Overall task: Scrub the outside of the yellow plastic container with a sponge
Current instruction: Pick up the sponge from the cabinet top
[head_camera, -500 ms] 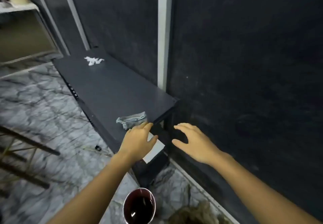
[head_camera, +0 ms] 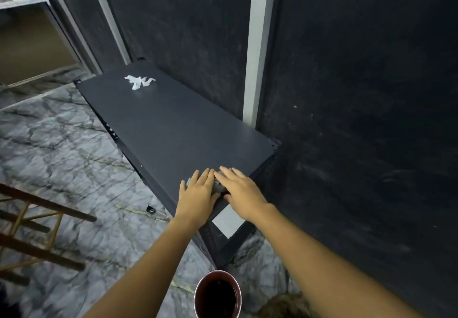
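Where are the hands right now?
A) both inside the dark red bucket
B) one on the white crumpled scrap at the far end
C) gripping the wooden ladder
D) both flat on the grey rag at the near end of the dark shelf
D: the left hand and right hand lie side by side, fingers extended, on the grey rag at the near end of the dark shelf.

It looks like a room in a home or store area: grey marbled floor tiles, dark painted walls, a low black metal shelf, and wooden furniture rungs at near left.
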